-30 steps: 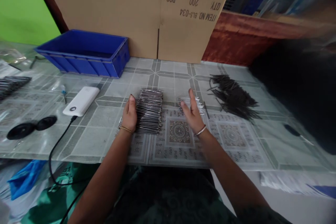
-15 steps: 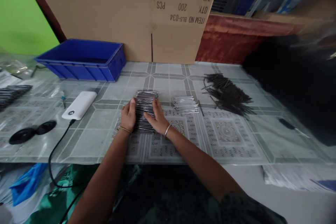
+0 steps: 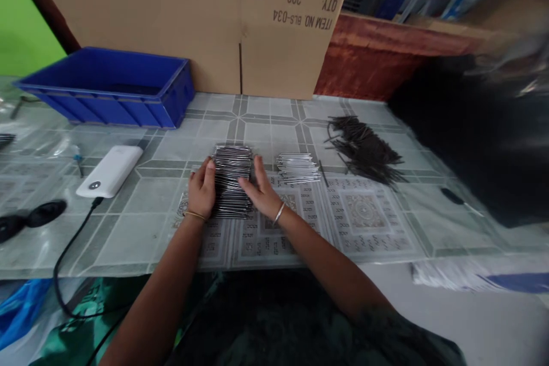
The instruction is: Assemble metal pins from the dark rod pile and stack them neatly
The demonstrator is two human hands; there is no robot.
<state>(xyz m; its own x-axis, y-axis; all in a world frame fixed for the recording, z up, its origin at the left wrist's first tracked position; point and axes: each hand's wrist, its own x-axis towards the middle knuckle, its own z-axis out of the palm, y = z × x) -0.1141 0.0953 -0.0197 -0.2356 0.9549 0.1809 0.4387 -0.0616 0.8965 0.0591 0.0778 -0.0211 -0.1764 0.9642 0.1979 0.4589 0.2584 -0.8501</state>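
Note:
A neat stack of thin, shiny dark rods [image 3: 231,183] lies crosswise on the table in front of me. My left hand [image 3: 201,189] rests against the stack's left ends, its thumb along the edge and its other fingers partly hidden. At the right ends is my right hand [image 3: 262,191], open, with thumb and fingers spread and the thumb tip touching or just over the rods. Just to the right sits a smaller group of bright silver rods [image 3: 298,168]. Beyond that is a loose heap of thin dark strips [image 3: 364,148], with a single dark strip [image 3: 323,173] nearer.
A blue crate [image 3: 115,91] stands at the back left, beside an upright cardboard sheet [image 3: 206,28]. A white power bank [image 3: 110,171] with a black cable lies left. A dark-handled tool [image 3: 452,196] lies right, near a blurred person in black [image 3: 454,137].
My right hand has drawn slightly away from the stack's right side, its fingers now lifted off the ends. The left hand stays against the left side. The whole view has shifted a little.

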